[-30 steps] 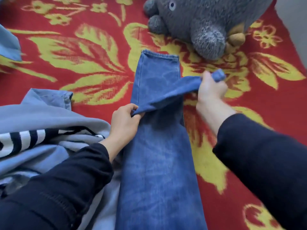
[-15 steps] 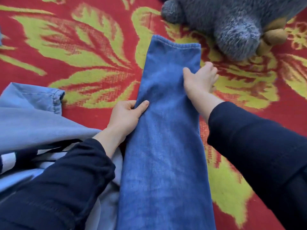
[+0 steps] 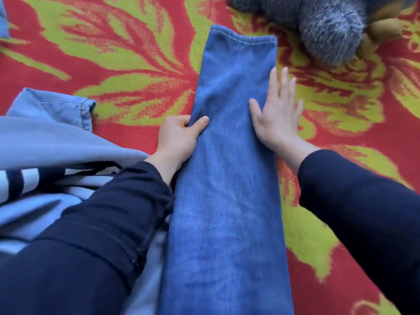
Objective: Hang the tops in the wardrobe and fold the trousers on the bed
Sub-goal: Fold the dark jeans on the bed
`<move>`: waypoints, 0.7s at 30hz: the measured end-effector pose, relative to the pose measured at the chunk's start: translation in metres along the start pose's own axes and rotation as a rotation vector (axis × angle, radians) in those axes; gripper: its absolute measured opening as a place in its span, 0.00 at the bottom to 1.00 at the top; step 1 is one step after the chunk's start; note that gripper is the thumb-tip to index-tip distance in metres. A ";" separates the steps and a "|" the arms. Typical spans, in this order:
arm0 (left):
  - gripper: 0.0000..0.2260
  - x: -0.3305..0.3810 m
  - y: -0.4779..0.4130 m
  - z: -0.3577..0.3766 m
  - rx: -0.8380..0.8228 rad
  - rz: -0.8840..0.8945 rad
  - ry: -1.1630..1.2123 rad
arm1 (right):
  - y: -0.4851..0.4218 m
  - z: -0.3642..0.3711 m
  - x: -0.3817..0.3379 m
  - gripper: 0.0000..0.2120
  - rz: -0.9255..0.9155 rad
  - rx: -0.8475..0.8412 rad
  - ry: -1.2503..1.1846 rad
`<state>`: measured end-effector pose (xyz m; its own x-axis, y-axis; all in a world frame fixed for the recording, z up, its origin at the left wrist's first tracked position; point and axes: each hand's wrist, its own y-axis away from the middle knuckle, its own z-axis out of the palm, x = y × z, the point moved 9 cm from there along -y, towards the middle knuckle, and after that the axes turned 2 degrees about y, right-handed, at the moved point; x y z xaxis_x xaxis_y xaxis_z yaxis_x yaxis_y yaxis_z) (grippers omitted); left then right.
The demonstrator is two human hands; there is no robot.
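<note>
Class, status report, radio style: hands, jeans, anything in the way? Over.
Left hand pinches jeans at left edge. Right hand flat on right edge. Jeans lie long on bedspread, not yet folded. Plush toy beyond hem, apart.

bed cover (image 3: 127, 142): woven, red ground with large yellow-green leaf and flower figures. it lies flat and shows on all sides of the view.

plush toy (image 3: 284, 10): grey, shaggy pile, at the upper right, resting on the cover. the top edge cuts it off, so its whole shape cannot be told. one rounded grey limb (image 3: 327, 44) points toward the viewer and touches the cover. tan pieces (image 3: 384, 30) sit on the toy's right side, against the grey pile; what they are cannot be told.
</note>
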<state>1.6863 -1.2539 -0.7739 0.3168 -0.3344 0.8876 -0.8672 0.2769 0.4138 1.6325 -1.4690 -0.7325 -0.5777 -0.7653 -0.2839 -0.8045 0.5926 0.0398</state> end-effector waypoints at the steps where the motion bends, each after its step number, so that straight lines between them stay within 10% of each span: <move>1: 0.04 0.001 0.004 -0.001 0.033 0.008 0.006 | 0.027 0.002 -0.009 0.32 -0.099 -0.009 0.072; 6: 0.38 0.007 0.070 0.005 0.050 0.199 -0.434 | 0.162 0.026 0.000 0.30 -0.297 -0.166 0.159; 21: 0.36 -0.177 0.428 -0.042 -0.053 0.143 -0.702 | 0.478 -0.001 0.051 0.33 -0.037 -0.226 -0.020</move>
<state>1.2749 -1.0378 -0.7456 -0.1358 -0.7872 0.6016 -0.8565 0.3985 0.3281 1.2184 -1.2243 -0.7273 -0.5458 -0.7792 -0.3081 -0.8371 0.4907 0.2418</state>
